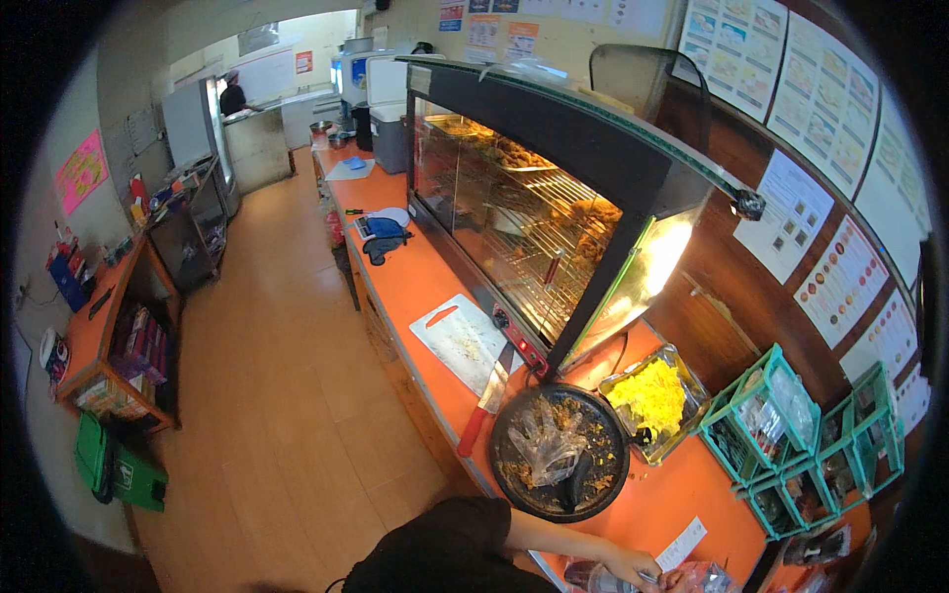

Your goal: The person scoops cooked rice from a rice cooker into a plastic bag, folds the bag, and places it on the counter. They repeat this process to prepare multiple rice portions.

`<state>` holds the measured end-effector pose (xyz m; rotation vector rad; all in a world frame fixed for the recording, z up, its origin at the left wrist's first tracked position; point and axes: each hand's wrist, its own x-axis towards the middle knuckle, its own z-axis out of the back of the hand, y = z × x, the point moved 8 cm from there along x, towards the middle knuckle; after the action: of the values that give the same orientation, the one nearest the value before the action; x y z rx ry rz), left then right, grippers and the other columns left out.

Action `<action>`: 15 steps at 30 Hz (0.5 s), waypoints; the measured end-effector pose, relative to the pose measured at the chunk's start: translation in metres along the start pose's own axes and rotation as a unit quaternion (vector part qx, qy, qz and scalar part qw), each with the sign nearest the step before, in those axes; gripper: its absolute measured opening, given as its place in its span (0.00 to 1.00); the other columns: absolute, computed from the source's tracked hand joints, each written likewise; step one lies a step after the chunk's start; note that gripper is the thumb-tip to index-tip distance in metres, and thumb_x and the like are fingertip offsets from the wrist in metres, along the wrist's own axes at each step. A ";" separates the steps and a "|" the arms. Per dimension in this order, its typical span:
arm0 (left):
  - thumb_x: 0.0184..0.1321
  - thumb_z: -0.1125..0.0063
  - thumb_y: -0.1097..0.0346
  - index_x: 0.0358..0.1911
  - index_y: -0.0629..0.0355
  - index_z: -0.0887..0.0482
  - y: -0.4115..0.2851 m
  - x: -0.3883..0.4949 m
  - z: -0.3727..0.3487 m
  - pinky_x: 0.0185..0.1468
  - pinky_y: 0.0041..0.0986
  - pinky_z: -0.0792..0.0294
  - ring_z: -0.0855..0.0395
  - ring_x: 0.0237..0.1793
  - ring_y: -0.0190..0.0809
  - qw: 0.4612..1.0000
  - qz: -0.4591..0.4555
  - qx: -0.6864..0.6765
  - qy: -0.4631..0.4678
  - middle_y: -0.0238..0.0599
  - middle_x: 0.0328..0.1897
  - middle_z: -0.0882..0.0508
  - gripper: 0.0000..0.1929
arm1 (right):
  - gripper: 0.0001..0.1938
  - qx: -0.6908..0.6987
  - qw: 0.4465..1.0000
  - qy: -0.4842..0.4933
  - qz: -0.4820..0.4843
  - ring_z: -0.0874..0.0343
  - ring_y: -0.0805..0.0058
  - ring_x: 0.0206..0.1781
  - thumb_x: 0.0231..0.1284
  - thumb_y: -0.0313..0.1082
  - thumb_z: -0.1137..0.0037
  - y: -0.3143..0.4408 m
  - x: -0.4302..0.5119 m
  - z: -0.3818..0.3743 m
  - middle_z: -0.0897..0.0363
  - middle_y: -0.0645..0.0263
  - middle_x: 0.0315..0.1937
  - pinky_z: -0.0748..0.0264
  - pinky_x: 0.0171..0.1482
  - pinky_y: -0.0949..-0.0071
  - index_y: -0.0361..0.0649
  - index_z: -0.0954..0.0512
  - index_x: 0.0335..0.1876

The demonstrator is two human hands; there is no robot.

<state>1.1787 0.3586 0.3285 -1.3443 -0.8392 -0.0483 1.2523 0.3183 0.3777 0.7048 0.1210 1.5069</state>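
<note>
At the bottom edge my left hand (635,567), its arm coming out of a black sleeve, has its fingers closed on a small grey item (649,577) too small to name. My right hand (672,581) shows only in part beside it; its grip is hidden. Clear plastic packaging (609,580) lies under the left hand, and a plastic bag (712,577) is by the right. A white paper strip (682,545) bearing writing lies just above them. Farther up, a black round pan (511,474) holds crumbs, a crumpled clear plastic glove (545,445) and a dark handled object (582,480).
A red-handled knife (485,408) rests across a white cutting board (463,345). Beside the lit food warmer (519,215) stands a metal tray (663,454) of yellow shredded food. Green baskets (771,445) stand at right. A green bin (137,474) is on the left; a person (233,95) stands far back.
</note>
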 end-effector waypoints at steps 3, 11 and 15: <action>0.61 0.41 0.64 0.34 0.66 0.18 -0.019 0.008 -0.004 0.35 0.32 0.30 0.23 0.29 0.33 0.999 -0.014 0.003 -0.050 0.35 0.27 0.17 0.10 | 0.21 0.010 1.000 -0.024 -0.011 0.28 0.52 0.61 0.69 0.47 0.50 -0.001 0.008 0.011 0.25 0.48 0.57 0.32 0.61 0.50 0.40 0.24 0.60; 0.51 0.48 0.71 0.24 0.65 0.22 -0.038 0.029 0.024 0.34 0.31 0.33 0.27 0.24 0.33 0.976 0.109 -0.056 -0.178 0.31 0.20 0.23 0.05 | 0.23 0.029 0.989 -0.148 0.011 0.28 0.49 0.64 0.64 0.41 0.41 0.000 0.024 0.050 0.28 0.47 0.62 0.29 0.61 0.46 0.45 0.25 0.63; 0.53 0.54 0.70 0.20 0.57 0.26 -0.050 0.027 0.071 0.33 0.30 0.31 0.26 0.26 0.35 0.902 0.137 -0.201 -0.357 0.34 0.24 0.21 0.07 | 0.26 0.010 0.971 -0.192 0.139 0.29 0.48 0.65 0.61 0.38 0.37 0.048 0.000 0.052 0.29 0.47 0.64 0.27 0.61 0.43 0.48 0.26 0.65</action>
<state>1.1380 0.4174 0.3845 -1.9024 -1.2865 0.5532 1.2362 0.2958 0.4426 1.0504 -0.2679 1.6044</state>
